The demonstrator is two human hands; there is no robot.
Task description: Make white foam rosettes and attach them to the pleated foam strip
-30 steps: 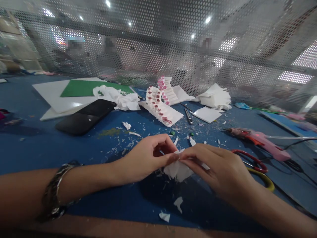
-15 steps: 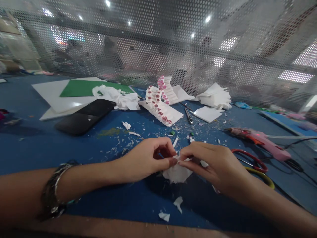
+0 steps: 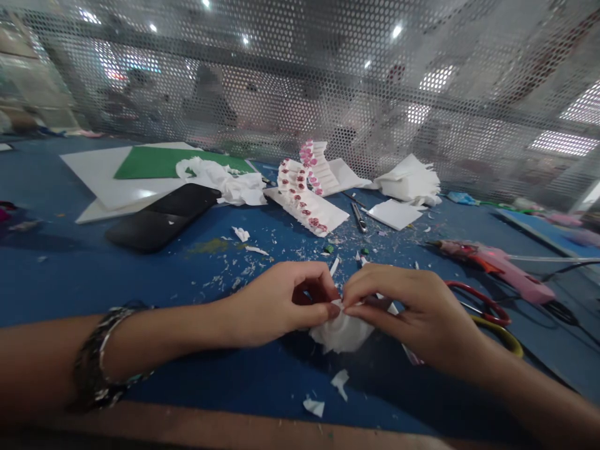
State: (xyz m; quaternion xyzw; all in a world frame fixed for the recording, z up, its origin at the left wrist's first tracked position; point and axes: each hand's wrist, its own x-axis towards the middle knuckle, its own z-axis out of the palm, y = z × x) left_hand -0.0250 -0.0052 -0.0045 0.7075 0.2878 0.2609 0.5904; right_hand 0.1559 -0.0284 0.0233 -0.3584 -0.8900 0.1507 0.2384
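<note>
Both hands meet low over the blue table [image 3: 70, 275], pinching one small piece of crumpled white paper [image 3: 341, 331]. My left hand [image 3: 281, 303] is closed, thumb and fingers gripping the paper's upper left edge. My right hand [image 3: 412, 309] is closed too, its fingertips pinched on the same edge, right next to the left fingers. The paper hangs below the fingertips and touches the table. A metal bracelet [image 3: 100, 356] circles my left wrist.
Red and yellow scissors [image 3: 487, 312] lie just right of my right hand, a pink glue gun [image 3: 497, 269] beyond. A black phone [image 3: 164, 215], white and green sheets [image 3: 140, 165], folded paper with pink dots [image 3: 304, 200], a cutter [image 3: 359, 219] and scraps lie ahead. A perforated screen [image 3: 300, 94] closes the far side.
Both hands have kept their pinch on the paper and shifted slightly, the fingertips working closer together on its top edge. The view has tilted a little.
</note>
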